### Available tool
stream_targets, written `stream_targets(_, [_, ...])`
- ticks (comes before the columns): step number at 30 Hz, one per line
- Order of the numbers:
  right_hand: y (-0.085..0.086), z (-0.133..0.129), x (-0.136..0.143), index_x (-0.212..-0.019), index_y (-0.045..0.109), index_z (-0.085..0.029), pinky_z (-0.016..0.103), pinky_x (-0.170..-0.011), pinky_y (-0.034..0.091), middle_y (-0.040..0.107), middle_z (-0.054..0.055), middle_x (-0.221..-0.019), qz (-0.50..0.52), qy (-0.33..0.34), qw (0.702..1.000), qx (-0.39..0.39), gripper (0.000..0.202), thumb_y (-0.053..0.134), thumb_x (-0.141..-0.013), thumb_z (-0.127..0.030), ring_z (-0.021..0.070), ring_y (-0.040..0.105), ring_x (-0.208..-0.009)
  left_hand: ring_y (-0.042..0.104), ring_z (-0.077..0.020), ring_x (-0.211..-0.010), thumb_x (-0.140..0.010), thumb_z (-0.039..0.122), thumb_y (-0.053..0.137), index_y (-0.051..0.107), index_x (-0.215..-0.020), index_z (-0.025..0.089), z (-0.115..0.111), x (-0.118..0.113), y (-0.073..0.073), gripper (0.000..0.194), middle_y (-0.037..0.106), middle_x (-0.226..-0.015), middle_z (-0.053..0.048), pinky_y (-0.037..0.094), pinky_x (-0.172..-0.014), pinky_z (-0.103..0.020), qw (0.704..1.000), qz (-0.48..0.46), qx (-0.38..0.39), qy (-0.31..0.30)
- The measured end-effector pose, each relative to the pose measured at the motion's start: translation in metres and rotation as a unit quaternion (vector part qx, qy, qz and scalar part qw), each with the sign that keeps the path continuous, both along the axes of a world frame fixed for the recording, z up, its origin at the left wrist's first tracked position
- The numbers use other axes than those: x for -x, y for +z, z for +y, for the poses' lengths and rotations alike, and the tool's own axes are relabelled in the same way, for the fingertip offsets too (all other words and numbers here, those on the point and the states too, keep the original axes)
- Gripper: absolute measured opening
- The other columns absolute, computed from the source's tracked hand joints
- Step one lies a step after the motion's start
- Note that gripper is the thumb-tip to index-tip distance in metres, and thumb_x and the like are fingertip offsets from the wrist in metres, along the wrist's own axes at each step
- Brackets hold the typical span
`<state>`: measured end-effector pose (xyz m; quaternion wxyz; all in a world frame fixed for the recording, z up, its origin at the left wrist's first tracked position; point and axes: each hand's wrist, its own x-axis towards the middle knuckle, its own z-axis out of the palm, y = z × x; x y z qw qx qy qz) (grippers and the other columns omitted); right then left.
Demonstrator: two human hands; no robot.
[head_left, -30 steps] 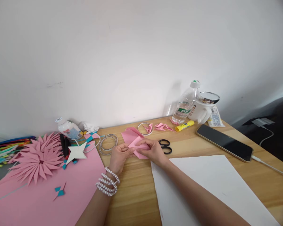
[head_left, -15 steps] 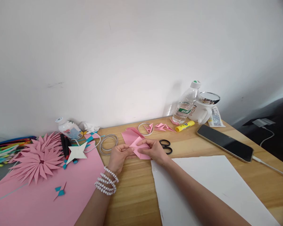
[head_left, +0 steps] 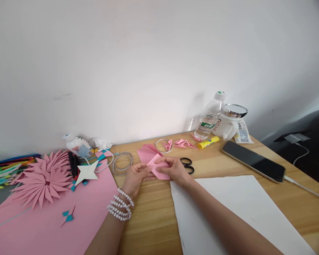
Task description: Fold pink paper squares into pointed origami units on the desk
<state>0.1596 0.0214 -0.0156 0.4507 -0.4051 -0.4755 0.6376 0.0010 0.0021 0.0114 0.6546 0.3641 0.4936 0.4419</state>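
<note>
A partly folded sheet of pink paper (head_left: 158,165) is pinched between my two hands above the wooden table. My left hand (head_left: 136,177), with a pearl bracelet wound round the wrist, grips its left edge. On the right side my right hand (head_left: 175,171) presses thumb and fingers on the paper. Just behind lies more pink paper (head_left: 148,153). Black scissor handles (head_left: 187,165) show beside my right hand; the blades are hidden. Small pink folded pieces (head_left: 184,143) and a yellow glue stick (head_left: 208,142) lie farther back.
At left, pink folded-paper wheels (head_left: 46,182), a white paper star (head_left: 87,172) and a white bottle (head_left: 78,145) crowd a pink sheet (head_left: 42,230). A white board (head_left: 228,205) lies front right. Beyond are a phone (head_left: 252,161), water bottle (head_left: 210,117) and mug (head_left: 228,124).
Both hands stay in nearly the same place, still pinching the pink paper. The fingers and the paper have shifted only very slightly.
</note>
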Motion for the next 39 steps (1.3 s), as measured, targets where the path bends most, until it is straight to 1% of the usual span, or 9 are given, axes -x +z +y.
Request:
stream_targets(3, [-0.001,0.000,0.000,-0.082,0.067,-0.015,0.024,-0.060,0.040,0.059,-0.001,-0.069,-0.003,-0.009,1.000,-0.004,0.033,0.073,-0.051,-0.024,0.0108,0.051,-0.061,0.064,-0.0168,-0.056,-0.052,0.029,0.075,0.061,-0.062,0.010,-0.001,-0.001,0.001,0.025,0.068,-0.061,-0.006,0.053,-0.057,-0.029,1.000,0.007,-0.001,-0.015])
stream_targets(5, [0.000,-0.001,0.001,-0.081,0.067,-0.015,0.024,-0.062,0.041,0.060,-0.001,-0.070,-0.006,-0.007,1.000,-0.014,0.032,0.073,-0.051,-0.024,0.0116,0.052,-0.064,0.063,-0.0162,-0.053,-0.050,0.029,0.076,0.058,-0.055,0.011,-0.003,-0.003,0.001,0.026,0.067,-0.057,-0.004,0.052,-0.055,-0.028,1.000,0.020,-0.007,-0.003])
stream_targets(9, [0.002,-0.002,0.002,-0.082,0.067,-0.015,0.025,-0.063,0.041,0.059,-0.001,-0.069,-0.005,-0.005,1.000,-0.018,0.033,0.073,-0.051,-0.026,0.0120,0.052,-0.064,0.062,-0.0154,-0.050,-0.051,0.031,0.075,0.055,-0.052,0.012,-0.004,-0.005,0.002,0.028,0.065,-0.053,-0.003,0.052,-0.053,-0.027,0.999,0.033,-0.013,0.016])
stream_targets(12, [0.001,-0.002,0.001,-0.082,0.067,-0.015,0.025,-0.061,0.041,0.058,-0.001,-0.065,0.002,-0.012,1.000,-0.008,0.034,0.073,-0.051,-0.027,0.0118,0.052,-0.062,0.063,-0.0163,-0.054,-0.055,0.033,0.073,0.056,-0.055,0.012,-0.003,-0.006,0.000,0.027,0.066,-0.056,-0.003,0.052,-0.056,-0.028,1.000,0.024,-0.012,0.001])
stream_targets(15, [0.001,-0.001,0.001,-0.084,0.066,-0.014,0.025,-0.059,0.042,0.058,-0.001,-0.062,0.016,-0.014,1.000,0.004,0.036,0.073,-0.051,-0.028,0.0115,0.052,-0.059,0.064,-0.0177,-0.059,-0.060,0.036,0.070,0.058,-0.064,0.011,-0.003,-0.005,-0.001,0.028,0.067,-0.063,-0.005,0.052,-0.058,-0.029,0.999,0.018,-0.006,-0.042])
stream_targets(20, [0.002,-0.002,0.001,-0.082,0.065,-0.013,0.024,-0.057,0.041,0.059,-0.001,-0.064,0.027,-0.028,0.999,0.008,0.035,0.073,-0.050,-0.026,0.0098,0.050,-0.057,0.065,-0.0201,-0.060,-0.058,0.037,0.070,0.054,-0.064,0.010,-0.005,-0.005,-0.002,0.032,0.066,-0.063,-0.008,0.053,-0.056,-0.029,0.996,0.040,0.001,-0.084])
stream_targets(29, [0.004,-0.003,0.004,-0.079,0.065,-0.013,0.022,-0.051,0.038,0.058,-0.002,-0.060,0.059,-0.026,0.997,0.029,0.037,0.075,-0.046,-0.028,0.0086,0.048,-0.051,0.065,-0.0204,-0.052,-0.055,0.038,0.072,0.051,-0.061,0.011,-0.007,-0.012,0.000,0.034,0.065,-0.054,-0.007,0.053,-0.051,-0.030,0.996,0.078,-0.010,-0.051])
stream_targets(35, [0.004,-0.001,0.003,-0.076,0.063,-0.014,0.022,-0.052,0.039,0.058,-0.001,-0.065,0.076,-0.064,0.994,0.036,0.035,0.075,-0.046,-0.027,0.0088,0.048,-0.054,0.066,-0.0212,-0.067,-0.059,0.034,0.070,0.056,-0.068,0.011,-0.005,-0.009,-0.004,0.029,0.069,-0.069,-0.009,0.053,-0.063,-0.031,0.995,0.021,-0.033,-0.088])
stream_targets(39, [0.004,-0.001,0.005,-0.075,0.062,-0.014,0.022,-0.050,0.038,0.057,-0.002,-0.062,0.078,-0.084,0.993,0.035,0.037,0.076,-0.044,-0.029,0.0091,0.047,-0.052,0.066,-0.0225,-0.069,-0.063,0.034,0.068,0.055,-0.069,0.011,-0.005,-0.009,-0.003,0.027,0.069,-0.072,-0.012,0.053,-0.064,-0.032,0.996,0.006,-0.018,-0.089])
